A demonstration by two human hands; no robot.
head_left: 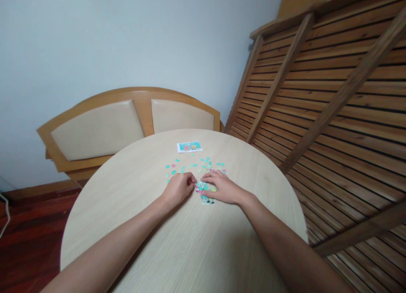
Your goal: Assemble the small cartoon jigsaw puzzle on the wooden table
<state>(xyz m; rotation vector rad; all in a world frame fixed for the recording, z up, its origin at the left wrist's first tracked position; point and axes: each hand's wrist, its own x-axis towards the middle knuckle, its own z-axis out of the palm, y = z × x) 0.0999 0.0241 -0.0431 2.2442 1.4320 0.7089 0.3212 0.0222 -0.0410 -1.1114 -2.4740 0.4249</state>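
Note:
A partly joined jigsaw puzzle (203,187) in teal, pink and yellow lies on the round table. My left hand (180,188) is at its left edge, thumb and fingertips pinched together on a small puzzle piece that the fingers mostly hide. Over the puzzle's right side rests my right hand (222,187), fingers stretched out and thumb apart, touching the joined pieces and covering part of them. Loose puzzle pieces (206,162), mostly teal with a few pink ones (173,165), are scattered just beyond both hands.
A picture card (189,147) with a pink and a yellow cartoon figure lies farther back on the pale wooden table (142,242). Behind the table stands a padded headboard (101,126) against the wall. A slatted wooden frame (333,94) leans on the right.

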